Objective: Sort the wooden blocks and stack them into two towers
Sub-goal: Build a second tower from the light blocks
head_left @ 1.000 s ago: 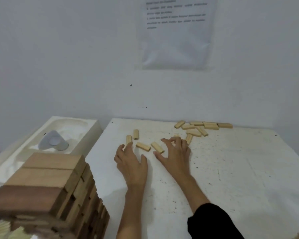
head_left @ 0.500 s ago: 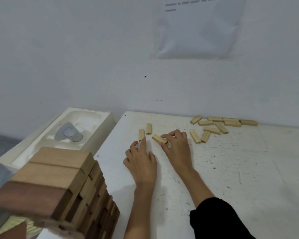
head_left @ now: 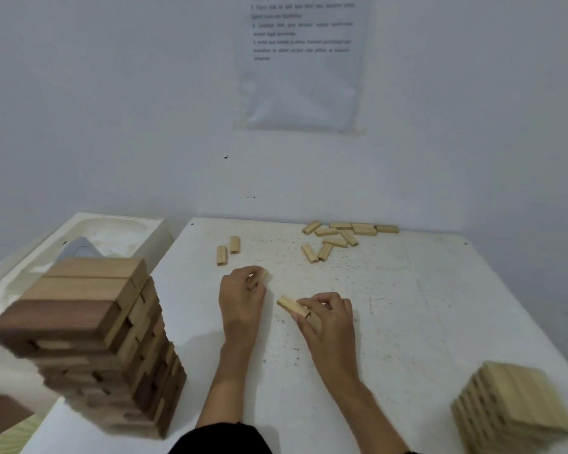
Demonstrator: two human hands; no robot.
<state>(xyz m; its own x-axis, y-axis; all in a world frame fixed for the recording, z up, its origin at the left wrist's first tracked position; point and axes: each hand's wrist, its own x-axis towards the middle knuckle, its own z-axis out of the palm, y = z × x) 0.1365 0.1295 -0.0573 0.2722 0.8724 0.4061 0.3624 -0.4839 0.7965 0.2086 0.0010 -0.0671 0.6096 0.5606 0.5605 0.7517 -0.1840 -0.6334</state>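
Here's the white speckled bench (head_left: 423, 306), spreading wide under both grips. Out to the left of the left grip (head_left: 241, 299) and nearer the person stands the dark tower (head_left: 89, 335), tall, brown blocks in crossed layers, three lying side by side on top. High on the wall beyond both grips hangs a printed sheet (head_left: 302, 77), its text too blurred to read. Past the dark tower, off the bench's left edge, sits a white moulded tray (head_left: 122, 234).

Down to the right of the right grip (head_left: 330, 319), near the bench's front corner, there's the pale tower (head_left: 512, 407), much lower, of light wood. Far beyond the right grip, by the wall, lie the loose blocks (head_left: 363, 231), a scatter at all angles, some touching.

Just beyond the left grip, two blocks (head_left: 234, 244) lie side by side, slightly staggered.

Now the grips: the right one pinches a pale block (head_left: 291, 304) at one end, its other end jutting towards the left grip. The left grip's fingers curl round a small block (head_left: 261, 275), only its tip showing.
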